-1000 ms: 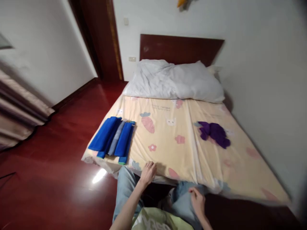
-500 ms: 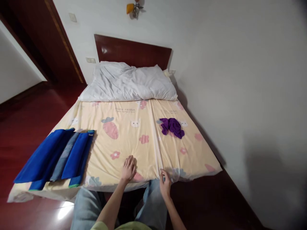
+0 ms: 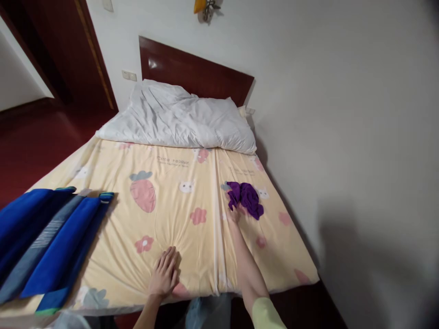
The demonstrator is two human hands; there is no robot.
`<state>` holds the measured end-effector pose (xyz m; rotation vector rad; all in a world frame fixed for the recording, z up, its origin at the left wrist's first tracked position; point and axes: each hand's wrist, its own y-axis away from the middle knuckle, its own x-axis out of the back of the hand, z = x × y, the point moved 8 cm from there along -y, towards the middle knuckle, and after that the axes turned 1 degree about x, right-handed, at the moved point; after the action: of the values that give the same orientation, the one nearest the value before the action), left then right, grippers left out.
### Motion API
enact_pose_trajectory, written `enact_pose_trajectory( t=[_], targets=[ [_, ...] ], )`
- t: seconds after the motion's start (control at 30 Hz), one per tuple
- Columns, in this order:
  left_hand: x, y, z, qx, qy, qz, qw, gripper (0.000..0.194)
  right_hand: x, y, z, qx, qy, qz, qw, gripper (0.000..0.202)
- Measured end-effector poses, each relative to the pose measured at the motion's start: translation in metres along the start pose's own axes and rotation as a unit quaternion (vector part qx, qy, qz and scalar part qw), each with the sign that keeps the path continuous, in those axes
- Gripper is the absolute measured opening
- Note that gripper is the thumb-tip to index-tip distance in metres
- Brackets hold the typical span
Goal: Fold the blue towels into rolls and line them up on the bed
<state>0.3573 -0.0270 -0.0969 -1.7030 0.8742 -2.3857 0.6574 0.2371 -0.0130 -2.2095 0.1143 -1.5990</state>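
My left hand lies flat on the yellow patterned bedsheet near the front edge, fingers stretched out, with creases fanning out from it. Farther forward, my right hand has its fingers closed on the near left edge of a crumpled purple cloth; the fingertips are partly hidden there. The cloth rests bunched up on the right side of the bed. On the left side, blue folded towels lie side by side, with a grey-blue striped one among them.
A white quilt is heaped at the head of the bed, against a dark red headboard. A white wall runs along the right. Dark red floor and a brown door are at the left.
My right hand has reached forward from the bed's front edge to the purple cloth. My left hand still presses on the sheet. The view has leaned closer to the bed.
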Motion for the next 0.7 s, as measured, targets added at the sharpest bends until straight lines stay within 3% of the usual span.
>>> enact_pose_trajectory(
  t=[0.13,0.23,0.33,0.43,0.53,0.6,0.7],
  targets=[
    [-0.001,0.002,-0.002,0.005,0.006,0.012,1.0,0.063,0.007,-0.002,0.006,-0.099,0.03,0.052,0.993,0.042],
    [0.001,0.003,-0.001,0.001,0.011,0.024,1.0,0.059,0.012,0.025,-0.022,-0.118,0.04,0.053,0.991,0.042],
    [0.005,0.001,-0.001,0.008,0.024,0.032,0.999,0.051,0.011,0.077,-0.083,-0.07,0.054,-0.011,0.996,0.047],
    [0.01,-0.009,-0.004,0.038,0.072,0.015,0.997,0.044,0.015,0.145,-0.156,-0.025,0.069,-0.067,0.995,0.052],
    [0.022,-0.01,-0.007,0.103,0.174,-0.029,0.979,0.039,0.041,0.21,-0.224,0.017,-0.038,-0.024,0.999,0.046],
    [0.041,0.003,-0.008,0.153,0.256,-0.042,0.953,0.041,0.065,0.245,-0.259,0.048,-0.129,0.016,0.99,0.042],
    [0.091,0.042,-0.001,0.186,0.33,-0.047,0.924,0.046,0.094,0.28,-0.301,0.103,-0.197,0.027,0.975,0.04]
  ],
)
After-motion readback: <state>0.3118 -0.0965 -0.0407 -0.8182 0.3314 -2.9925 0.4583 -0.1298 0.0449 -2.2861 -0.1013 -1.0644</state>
